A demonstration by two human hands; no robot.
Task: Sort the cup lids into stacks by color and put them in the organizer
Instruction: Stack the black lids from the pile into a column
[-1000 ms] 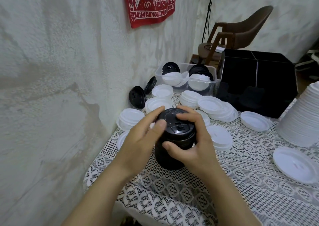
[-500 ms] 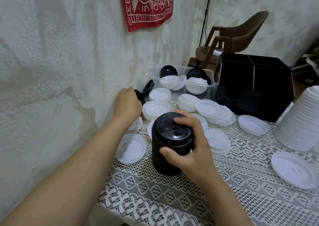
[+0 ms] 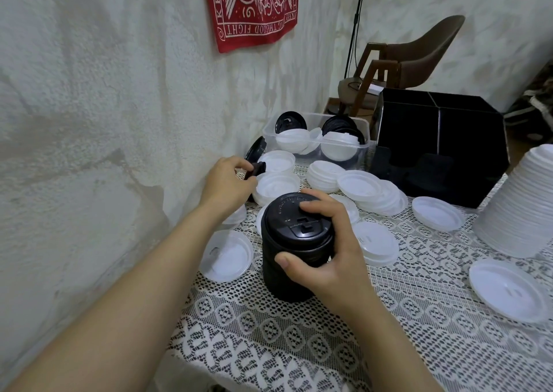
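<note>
Under my right hand: the black stack (image 3: 294,275) stands upright on the table (image 3: 419,287), near the front edge; my right hand (image 3: 326,257) wraps its top, thumb on the side, fingers curled over the uppermost lid
By the wall (image 3: 119,122): my left hand (image 3: 227,182) pinches a loose black lid (image 3: 254,170) by its rim; a second black lid (image 3: 256,149) leans on the wall just behind it
Step, as I judge it: bring the pinched lid across and seat it on the black stack
How to do it well: take my right fingers off the top first but hold the side, so the stack does not tip; turn the lid the same way up as the rest; lower it square and press until it nests
Watch for: white lids (image 3: 276,182) lying just beside my left hand; lift clear, do not drag
Farther out: clear tub (image 3: 363,152) with black and white lids mixed; black organizer (image 3: 440,140) beyond, where the stacks should go; tall white stack (image 3: 520,203) at the right
</note>
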